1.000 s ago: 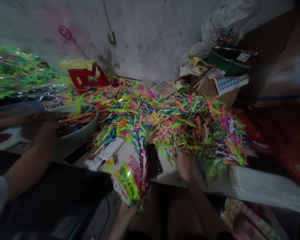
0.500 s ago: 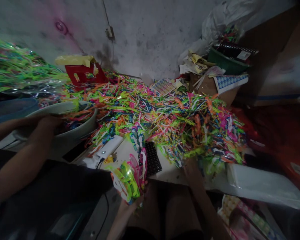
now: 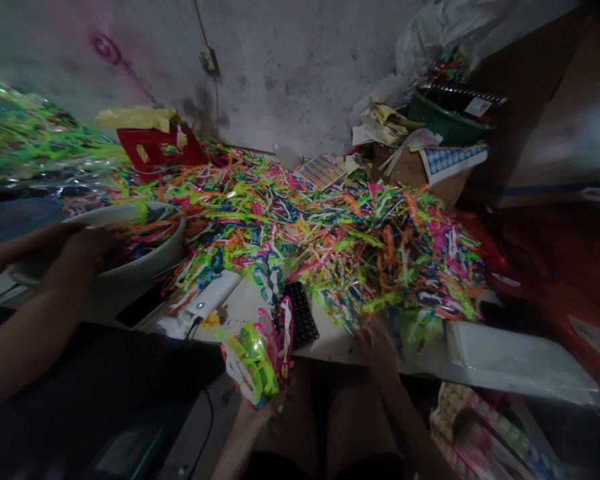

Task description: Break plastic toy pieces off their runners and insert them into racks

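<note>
My left hand is low at the table's front edge, closed on a bundle of bright plastic toy glasses in green, pink and white. My right hand reaches into the front of a big heap of neon plastic glasses covering the table. Its fingers are buried among the pieces, so what they hold is hidden. A black perforated piece lies on the table between my two hands.
At the left another person's arm reaches into a pale bowl of the same pieces. A white device lies near the bowl. A red crate, a cardboard box and a green tub stand at the back.
My right hand has slid slightly right and nearer along the heap's front edge. The left hand with its bundle has barely moved. The view has shifted a little.
</note>
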Demonstrator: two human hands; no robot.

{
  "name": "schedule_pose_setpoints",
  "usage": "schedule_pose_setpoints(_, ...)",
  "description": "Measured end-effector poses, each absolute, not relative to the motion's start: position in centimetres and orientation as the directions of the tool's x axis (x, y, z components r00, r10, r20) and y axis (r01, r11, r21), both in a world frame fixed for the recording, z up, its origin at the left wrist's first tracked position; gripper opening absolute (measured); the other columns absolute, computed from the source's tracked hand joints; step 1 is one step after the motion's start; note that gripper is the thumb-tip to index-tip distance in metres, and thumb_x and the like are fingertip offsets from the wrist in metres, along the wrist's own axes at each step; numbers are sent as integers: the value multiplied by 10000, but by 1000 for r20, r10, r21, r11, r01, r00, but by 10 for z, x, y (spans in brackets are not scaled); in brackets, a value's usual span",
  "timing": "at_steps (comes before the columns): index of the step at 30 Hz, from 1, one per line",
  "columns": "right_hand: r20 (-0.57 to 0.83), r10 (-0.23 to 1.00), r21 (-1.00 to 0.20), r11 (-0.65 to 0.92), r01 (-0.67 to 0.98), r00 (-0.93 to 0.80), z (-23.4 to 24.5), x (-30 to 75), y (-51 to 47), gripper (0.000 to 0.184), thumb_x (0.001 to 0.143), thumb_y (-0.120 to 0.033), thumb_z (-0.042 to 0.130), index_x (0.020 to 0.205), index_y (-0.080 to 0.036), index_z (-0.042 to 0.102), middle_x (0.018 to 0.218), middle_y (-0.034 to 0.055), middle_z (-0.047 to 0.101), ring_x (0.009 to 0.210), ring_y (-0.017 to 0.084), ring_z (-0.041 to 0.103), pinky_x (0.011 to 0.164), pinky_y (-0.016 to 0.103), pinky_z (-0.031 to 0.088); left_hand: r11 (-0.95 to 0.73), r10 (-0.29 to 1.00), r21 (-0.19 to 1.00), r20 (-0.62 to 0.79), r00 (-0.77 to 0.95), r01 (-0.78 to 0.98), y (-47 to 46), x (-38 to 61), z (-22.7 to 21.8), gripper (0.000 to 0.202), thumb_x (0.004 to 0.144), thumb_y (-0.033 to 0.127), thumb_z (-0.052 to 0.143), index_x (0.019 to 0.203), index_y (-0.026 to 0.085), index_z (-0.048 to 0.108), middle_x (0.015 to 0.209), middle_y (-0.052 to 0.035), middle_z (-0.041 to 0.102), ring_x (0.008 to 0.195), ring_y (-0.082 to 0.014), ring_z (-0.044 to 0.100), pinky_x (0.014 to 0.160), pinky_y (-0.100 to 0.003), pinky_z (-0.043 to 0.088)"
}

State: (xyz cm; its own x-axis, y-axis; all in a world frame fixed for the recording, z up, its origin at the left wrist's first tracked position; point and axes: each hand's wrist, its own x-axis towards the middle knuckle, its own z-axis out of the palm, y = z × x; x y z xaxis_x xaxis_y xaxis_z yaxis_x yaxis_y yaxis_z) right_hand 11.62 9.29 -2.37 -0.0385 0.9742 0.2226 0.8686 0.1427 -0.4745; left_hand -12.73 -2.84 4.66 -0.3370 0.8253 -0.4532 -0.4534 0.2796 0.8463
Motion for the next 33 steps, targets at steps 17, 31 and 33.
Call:
schedule_pose_setpoints(17, 31, 994, -279, 105, 955, -100, -7, 57, 105, 317, 816, -316, 530, 1072, -144, 604, 1056, 134, 648, 998, 260, 582, 838, 333, 440, 287, 818, 848, -459, -347, -445, -30, -126, 46, 579, 384, 386, 838, 881, 152, 654, 835, -93, 720, 918, -316, 638, 828, -388, 514)
schedule_pose_setpoints(31, -376, 926, -377, -170, 911, 17, 24, 108, 43, 363, 790, -201, 443, 1140, -107, 443, 973, 144, 667, 904, 235, 639, 720, 269, 429, 288, 803, 855, -461, -377, -432, -33, -130, 36, 589, 392, 372, 838, 896, 138, 645, 878, -112, 716, 915, -318, 640, 774, -364, 539)
schedule_pose_setpoints(33, -411, 911, -391, -208, 897, 32, 25, 128, 26, 357, 784, -192, 443, 1134, -121, 446, 982, 145, 669, 913, 234, 639, 724, 269, 428, 285, 810, 851, -460, -364, -441, -32, -130, 34, 590, 389, 366, 841, 898, 145, 640, 865, -107, 718, 904, -313, 644, 738, -346, 549)
